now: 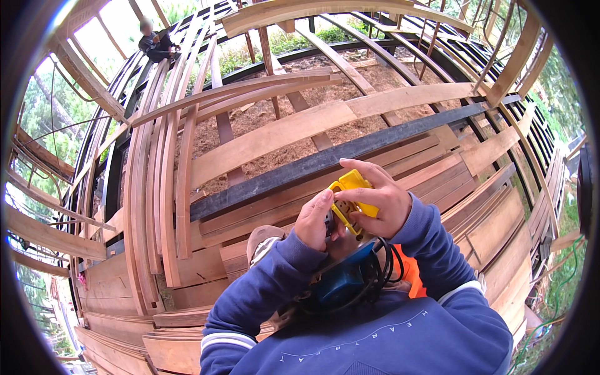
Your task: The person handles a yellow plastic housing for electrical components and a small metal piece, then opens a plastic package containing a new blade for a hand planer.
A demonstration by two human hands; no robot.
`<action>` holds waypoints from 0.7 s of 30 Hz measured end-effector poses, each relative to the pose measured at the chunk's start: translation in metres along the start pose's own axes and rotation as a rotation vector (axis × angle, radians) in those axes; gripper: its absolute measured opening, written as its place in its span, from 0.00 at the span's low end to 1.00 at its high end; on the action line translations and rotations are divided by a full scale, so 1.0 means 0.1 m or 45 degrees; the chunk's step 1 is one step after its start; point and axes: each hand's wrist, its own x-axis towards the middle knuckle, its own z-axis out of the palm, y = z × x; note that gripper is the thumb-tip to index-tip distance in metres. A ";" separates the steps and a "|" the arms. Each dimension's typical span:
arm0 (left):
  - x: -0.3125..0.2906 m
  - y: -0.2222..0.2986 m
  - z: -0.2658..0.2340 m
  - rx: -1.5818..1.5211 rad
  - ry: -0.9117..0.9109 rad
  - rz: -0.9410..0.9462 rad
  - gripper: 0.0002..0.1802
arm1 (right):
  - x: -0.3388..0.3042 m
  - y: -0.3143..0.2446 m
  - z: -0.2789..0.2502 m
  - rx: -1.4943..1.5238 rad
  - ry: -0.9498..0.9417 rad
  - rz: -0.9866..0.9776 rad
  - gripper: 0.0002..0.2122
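Close in front of my body I hold a small yellow-edged case with a raised yellow lid. Its inner face shows dark slots like a socket outlet, though I cannot be sure of its kind. My left hand grips its left side, thumb at the upper edge. The fingers of my right hand curl round the lid and the right side. Below both hands, at my lap, sits a blue power tool with a metal plate. A black cable loops beside it; the tool's front is partly hidden.
Timber boards lie stacked left and under me. A dark beam crosses ahead, with open joists over brown ground beyond. An orange item is by my right side. Another person sits far left. A green cord hangs at right.
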 end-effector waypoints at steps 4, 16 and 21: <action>0.04 -0.06 -0.06 0.069 0.012 -0.005 0.24 | 0.09 0.02 -0.07 0.029 -0.109 0.005 0.24; 0.04 -0.02 -0.02 0.205 0.007 0.013 0.25 | 0.18 0.13 -0.11 0.318 -0.203 0.136 0.18; 0.04 -0.03 -0.03 0.129 0.052 0.040 0.24 | 0.15 0.13 -0.16 0.374 -0.078 0.153 0.14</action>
